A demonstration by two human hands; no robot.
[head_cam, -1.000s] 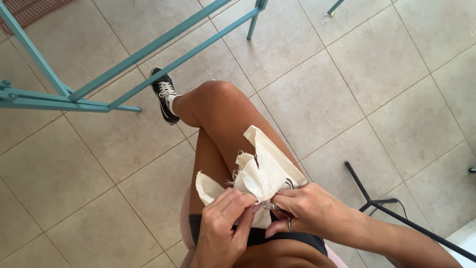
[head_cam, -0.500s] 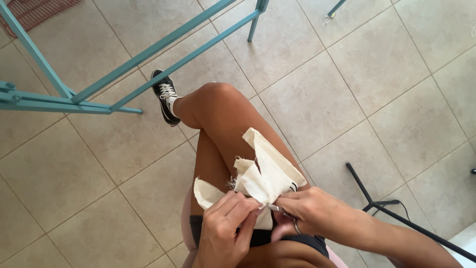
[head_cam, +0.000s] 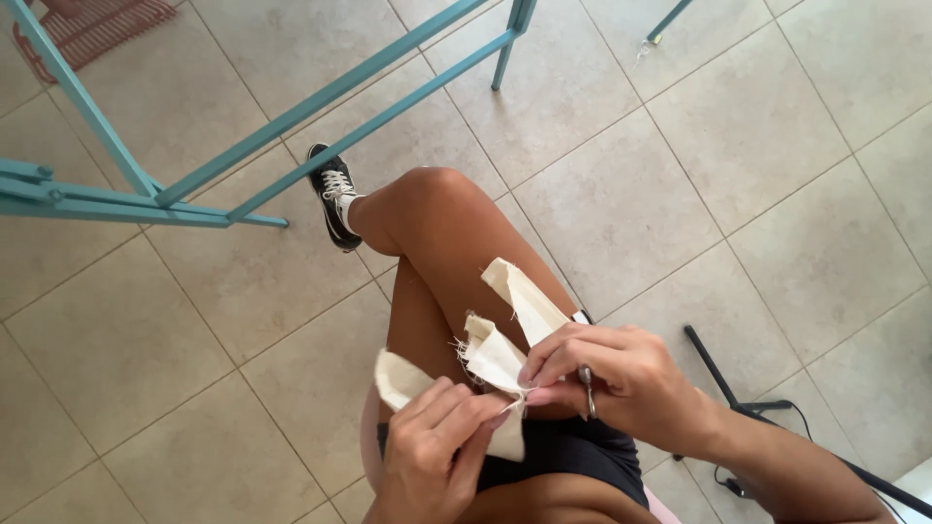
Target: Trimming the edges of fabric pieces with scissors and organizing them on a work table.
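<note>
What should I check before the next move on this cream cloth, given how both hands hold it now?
1. Left hand pinches the lower edge of the cream cloth: ok.
2. Right hand grips the cloth's folded middle: ok.
3. Small metal tool sits in the right hand; whether it is scissors: cannot tell.
4. Tool's tip clear of the left fingers: cannot tell, hidden.
5. Cloth rests over the thigh, off the tiled floor: ok.
6. Frayed threads hang loose at the cloth's edge: not ok.
</note>
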